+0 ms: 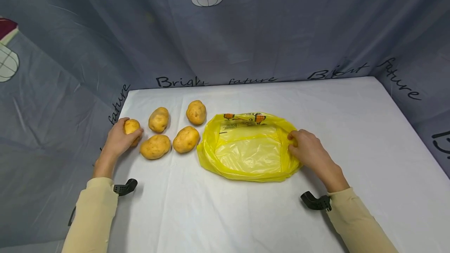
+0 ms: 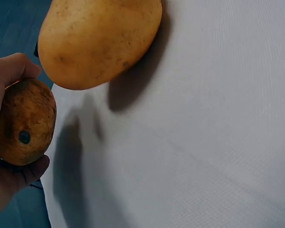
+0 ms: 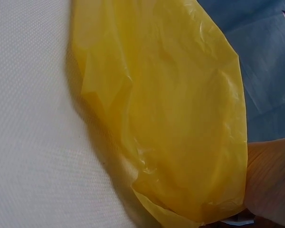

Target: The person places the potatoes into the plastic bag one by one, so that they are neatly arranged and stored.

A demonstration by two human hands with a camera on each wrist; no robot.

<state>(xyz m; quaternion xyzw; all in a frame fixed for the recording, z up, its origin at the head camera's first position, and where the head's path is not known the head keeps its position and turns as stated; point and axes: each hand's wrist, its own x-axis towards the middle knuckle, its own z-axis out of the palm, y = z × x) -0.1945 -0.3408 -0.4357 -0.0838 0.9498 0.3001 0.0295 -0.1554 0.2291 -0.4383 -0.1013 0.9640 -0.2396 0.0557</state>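
At the table's left edge my left hand (image 1: 118,138) grips a potato (image 1: 131,126), thumb on one side and fingers on the other. The left wrist view shows this potato (image 2: 28,123) with a dark spot on its end. A yellow plastic bag (image 1: 249,155) lies with its mouth spread wide, and its inside shows. My right hand (image 1: 311,149) pinches the bag's right rim. In the right wrist view the yellow bag (image 3: 180,109) hides most of the right fingers. Beside the left hand lie several more potatoes, the nearest one (image 1: 155,146) just to its right.
Other potatoes rest between the left hand and the bag: one (image 1: 159,120) at the back left, one (image 1: 196,112) farther back, one (image 1: 186,139) close to the bag's left rim. A white cloth covers the table (image 1: 218,214). Grey printed curtains (image 1: 281,30) hang behind it.
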